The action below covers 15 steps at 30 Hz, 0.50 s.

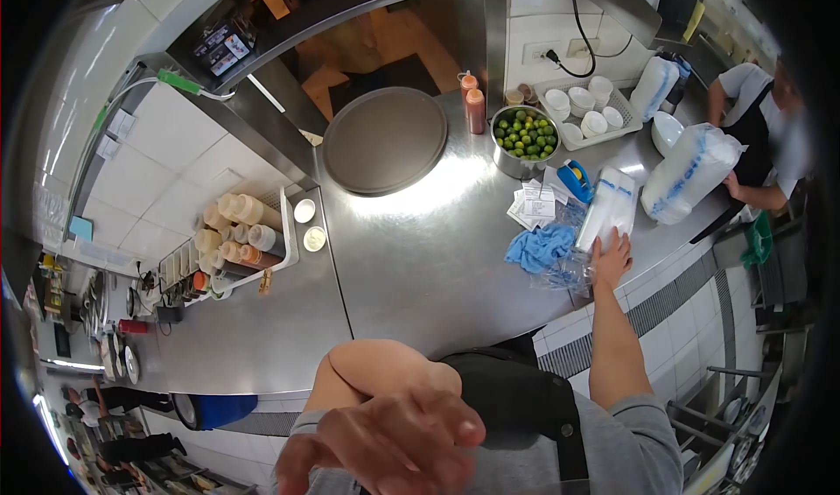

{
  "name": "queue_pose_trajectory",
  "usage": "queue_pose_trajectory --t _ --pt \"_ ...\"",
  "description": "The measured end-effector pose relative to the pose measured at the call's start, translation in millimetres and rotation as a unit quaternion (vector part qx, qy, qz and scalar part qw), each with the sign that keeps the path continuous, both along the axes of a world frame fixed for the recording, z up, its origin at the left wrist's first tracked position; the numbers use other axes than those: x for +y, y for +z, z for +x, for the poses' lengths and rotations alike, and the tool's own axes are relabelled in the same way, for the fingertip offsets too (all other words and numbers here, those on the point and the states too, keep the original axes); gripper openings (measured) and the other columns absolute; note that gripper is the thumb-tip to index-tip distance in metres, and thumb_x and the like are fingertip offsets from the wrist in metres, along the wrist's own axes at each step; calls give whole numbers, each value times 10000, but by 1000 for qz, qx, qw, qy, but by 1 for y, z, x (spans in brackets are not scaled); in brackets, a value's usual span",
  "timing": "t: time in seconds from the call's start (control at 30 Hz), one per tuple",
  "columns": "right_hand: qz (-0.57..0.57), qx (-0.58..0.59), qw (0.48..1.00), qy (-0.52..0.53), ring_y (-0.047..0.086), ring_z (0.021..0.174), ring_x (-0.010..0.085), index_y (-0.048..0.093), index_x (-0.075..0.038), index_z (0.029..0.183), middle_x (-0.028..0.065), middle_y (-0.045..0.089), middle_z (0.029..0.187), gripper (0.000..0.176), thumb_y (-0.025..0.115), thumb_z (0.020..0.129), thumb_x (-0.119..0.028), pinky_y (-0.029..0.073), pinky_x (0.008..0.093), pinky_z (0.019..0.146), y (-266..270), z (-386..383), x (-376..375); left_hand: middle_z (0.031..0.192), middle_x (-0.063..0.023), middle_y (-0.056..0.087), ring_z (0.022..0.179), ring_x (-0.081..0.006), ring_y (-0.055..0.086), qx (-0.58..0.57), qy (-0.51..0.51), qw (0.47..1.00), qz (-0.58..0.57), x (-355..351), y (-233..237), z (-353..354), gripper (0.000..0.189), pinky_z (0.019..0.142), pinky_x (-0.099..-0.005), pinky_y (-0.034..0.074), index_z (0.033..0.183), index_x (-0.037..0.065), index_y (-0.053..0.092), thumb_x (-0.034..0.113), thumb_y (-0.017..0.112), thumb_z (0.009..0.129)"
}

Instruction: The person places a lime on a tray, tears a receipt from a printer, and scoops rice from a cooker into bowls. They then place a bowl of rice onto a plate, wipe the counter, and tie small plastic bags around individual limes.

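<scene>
Raised close to the camera, my left hand (389,442) has its fingers apart and holds nothing. At the right, my right hand (612,259) rests with spread fingers on the near end of a white plastic-wrapped pack (610,208) on the steel counter (420,267). Beside that pack lie a crumpled blue cloth (540,248), clear plastic wrap, paper slips (534,204) and a blue tape dispenser (575,180). A larger wrapped pack (691,173) stands to its right.
A round brown tray (385,140), sauce bottles (474,112), a pot of green limes (525,133) and a basket of white cups (588,110) stand at the back. Squeeze bottles fill a left basket (292,224). Another person (754,136) stands at the far right.
</scene>
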State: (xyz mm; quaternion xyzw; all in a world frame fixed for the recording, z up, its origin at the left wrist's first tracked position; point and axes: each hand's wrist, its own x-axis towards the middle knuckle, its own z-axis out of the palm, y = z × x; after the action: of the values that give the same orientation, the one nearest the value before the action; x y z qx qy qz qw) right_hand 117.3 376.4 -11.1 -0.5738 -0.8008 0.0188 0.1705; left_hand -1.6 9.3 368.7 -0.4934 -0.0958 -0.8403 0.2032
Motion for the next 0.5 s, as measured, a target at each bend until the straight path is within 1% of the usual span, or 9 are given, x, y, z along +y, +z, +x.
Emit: queue_pose_trajectory --t 0.07,0.17,0.23,0.27,0.33,0.37,0.43,0.47,0.5 --pt "-3 3 1000 2 316 1436 321 432 -247 1486 101 355 1538 625 545 942 -533 240 606 1139 1 0 0 1286 -83 449 1126 -250 576 40 -34 998 -35 -5 1 1 1082 938 -466 541 1545 118 192 157 887 717" --pt "1 3 1000 4 317 1433 322 434 -250 1485 103 357 1539 622 545 942 -532 241 606 1136 0 1 -1 1247 -97 528 1101 -264 621 42 -138 983 -114 -20 9 3 855 957 -439 553 1537 166 283 -3 737 833" --pt "1 -3 1000 1 318 1433 323 438 -252 1482 104 359 1540 617 546 942 -530 240 608 1134 -1 0 -1 1226 -123 569 1081 -294 650 26 -185 973 -138 -25 15 5 740 957 -446 558 1531 184 337 -47 652 901" --pt "2 -5 1000 -2 318 1432 323 440 -252 1480 104 360 1540 615 546 941 -530 239 608 1134 -1 0 -1 1217 -142 573 1069 -317 656 19 -190 973 -132 -26 16 5 707 946 -469 559 1527 177 346 -33 634 917" --pt "2 -4 1000 -1 319 1432 322 443 -252 1478 104 361 1540 612 547 941 -528 236 610 1134 -2 0 -1 1224 -154 564 1030 -328 670 22 -203 970 -135 -31 13 3 656 887 -476 559 1527 191 356 3 601 948" --pt "2 -3 1000 -2 319 1431 322 445 -251 1477 105 362 1540 611 547 941 -527 234 610 1134 -2 0 0 1241 -148 552 1003 -315 677 33 -210 966 -144 -38 8 -1 638 840 -460 558 1530 213 358 26 585 963" --pt "8 2 1000 -2 321 1431 321 447 -251 1475 104 362 1539 609 547 942 -526 231 610 1135 -5 0 1 1247 -123 513 1021 -284 650 57 -178 975 -117 -37 -2 -4 740 851 -454 547 1534 189 304 55 662 901" --pt "11 4 1000 -2 321 1431 321 448 -251 1475 104 362 1539 608 546 942 -526 230 610 1135 -5 0 1 1235 -104 486 1066 -265 615 70 -138 985 -81 -23 -5 -3 878 909 -465 537 1536 143 249 60 755 824" --pt "10 4 1000 -3 323 1431 321 449 -252 1474 103 364 1538 607 547 943 -527 232 610 1134 -5 0 1 1226 -94 472 1082 -256 597 78 -119 988 -58 -19 -8 -3 957 931 -466 532 1537 119 222 66 804 780"
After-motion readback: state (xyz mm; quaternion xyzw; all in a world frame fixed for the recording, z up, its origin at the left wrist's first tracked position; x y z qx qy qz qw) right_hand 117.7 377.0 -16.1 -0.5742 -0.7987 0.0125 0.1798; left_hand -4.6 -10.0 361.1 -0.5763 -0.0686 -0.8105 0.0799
